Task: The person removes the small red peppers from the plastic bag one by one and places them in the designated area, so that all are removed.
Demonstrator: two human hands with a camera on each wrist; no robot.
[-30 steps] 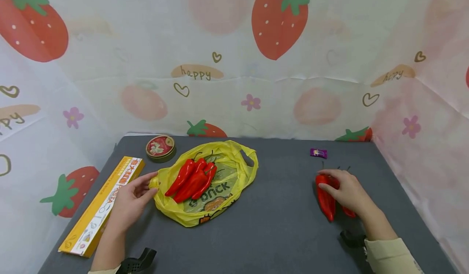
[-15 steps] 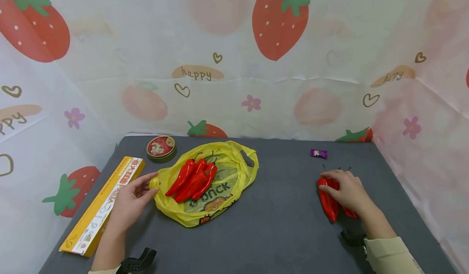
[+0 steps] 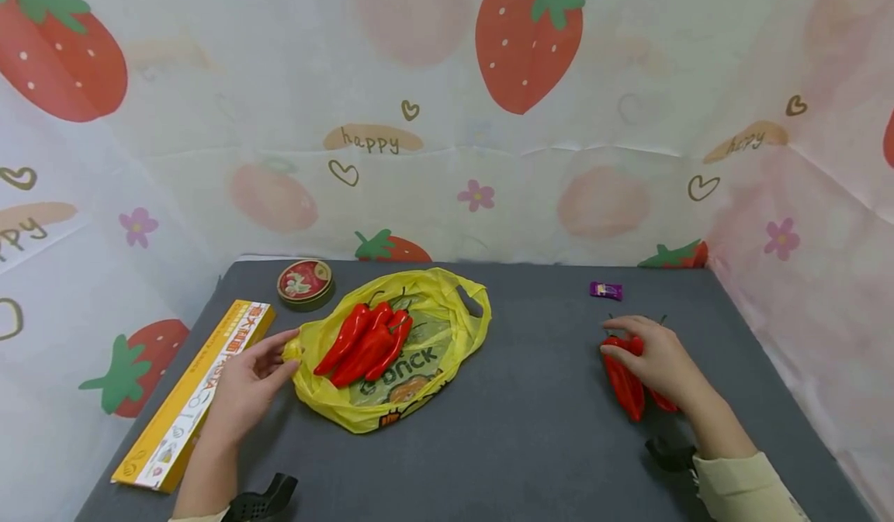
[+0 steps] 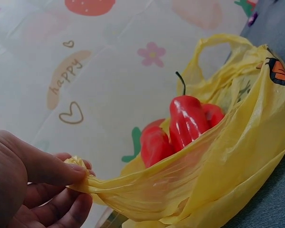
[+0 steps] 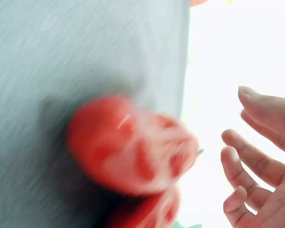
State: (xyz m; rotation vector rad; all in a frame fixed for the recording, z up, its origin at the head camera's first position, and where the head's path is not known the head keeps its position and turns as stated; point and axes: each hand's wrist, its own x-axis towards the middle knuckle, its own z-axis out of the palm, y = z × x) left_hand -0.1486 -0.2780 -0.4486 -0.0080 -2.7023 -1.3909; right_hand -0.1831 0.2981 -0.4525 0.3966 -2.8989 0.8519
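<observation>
With thumb and fingers my left hand (image 3: 253,382) pinches the gathered left end of a yellow plastic bag (image 3: 461,336). That twisted corner (image 4: 85,178) sits between thumb and forefinger in the left wrist view. Several red chili peppers (image 3: 363,343) lie heaped on the bag. My right hand (image 3: 656,359) hovers over other red chili peppers (image 3: 624,382) at the right of the table, partly covering them. In the right wrist view the thumb and fingers (image 5: 256,161) are apart, with a gap between them and the blurred peppers (image 5: 128,147).
A yellow and white pasta box (image 3: 192,398) lies under and beside the left forearm. A round red-topped tin (image 3: 305,284) stands behind the bag. A small purple wrapped candy (image 3: 605,291) lies beyond the right hand. A strawberry-print cloth (image 3: 447,119) hangs behind the grey table (image 3: 503,444).
My right thumb and fingers have shifted slightly on the right-hand peppers, and more red shows between them. My left hand and the bag stay in place.
</observation>
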